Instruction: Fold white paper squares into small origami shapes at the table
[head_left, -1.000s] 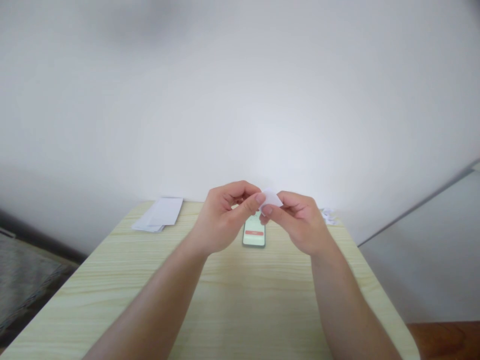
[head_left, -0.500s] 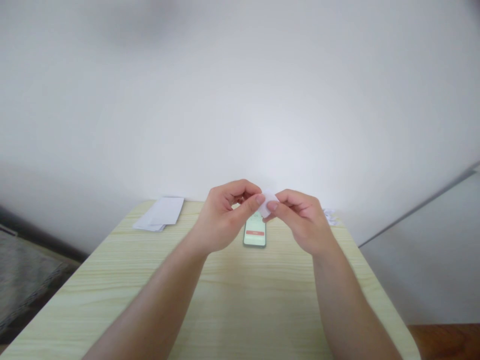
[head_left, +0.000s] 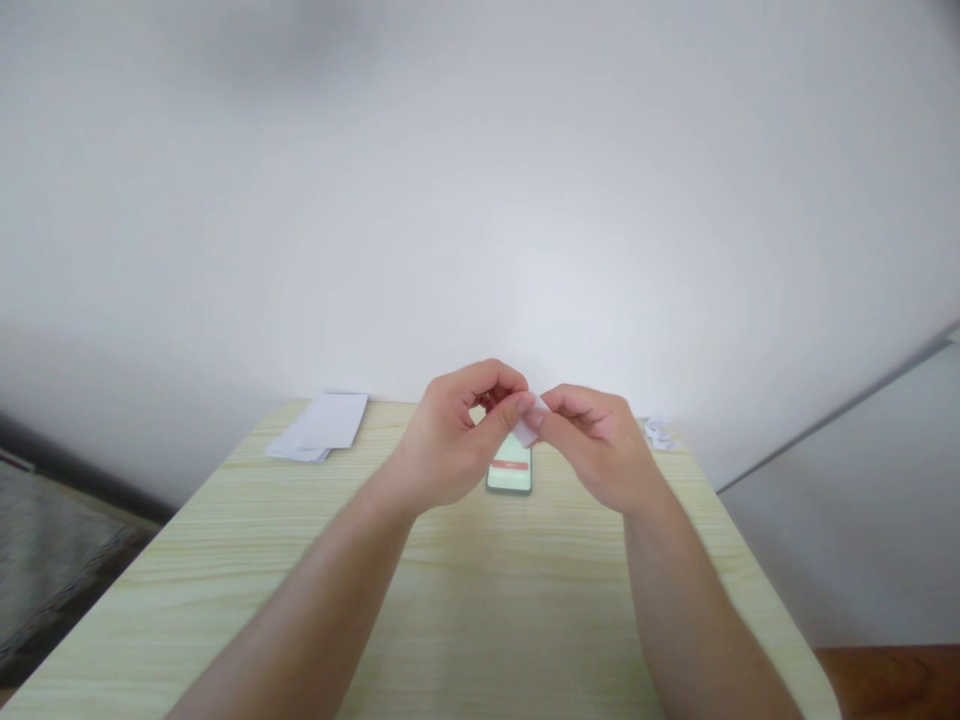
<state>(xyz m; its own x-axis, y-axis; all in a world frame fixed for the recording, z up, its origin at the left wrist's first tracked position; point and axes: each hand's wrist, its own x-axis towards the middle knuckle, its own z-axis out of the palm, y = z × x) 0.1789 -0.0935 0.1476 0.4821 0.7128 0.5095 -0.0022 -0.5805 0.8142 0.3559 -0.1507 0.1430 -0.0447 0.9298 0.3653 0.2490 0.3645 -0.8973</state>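
Note:
Between my two hands is a small piece of white paper [head_left: 524, 434], held up over the table and partly covered by my fingers. My left hand [head_left: 466, 430] pinches it from the left with thumb and forefinger. From the right, my right hand [head_left: 592, 440] grips the same paper, its thumb close to the left thumb. Just beneath the hands a phone [head_left: 510, 477] lies face up on the table, its pale screen lit with a red bar. The phone's upper part is hidden by the hands and the paper.
A small stack of white paper sheets [head_left: 322, 425] lies at the back left of the wood-grain table [head_left: 480, 620]. Crumpled or twisted white paper bits [head_left: 660, 433] sit at the back right. A white wall [head_left: 480, 200] rises behind the table's far edge.
My hands have drawn closer together, the right one shifting slightly left. The paper looks narrower and more covered by my fingers. More of the paper bits at the back right shows.

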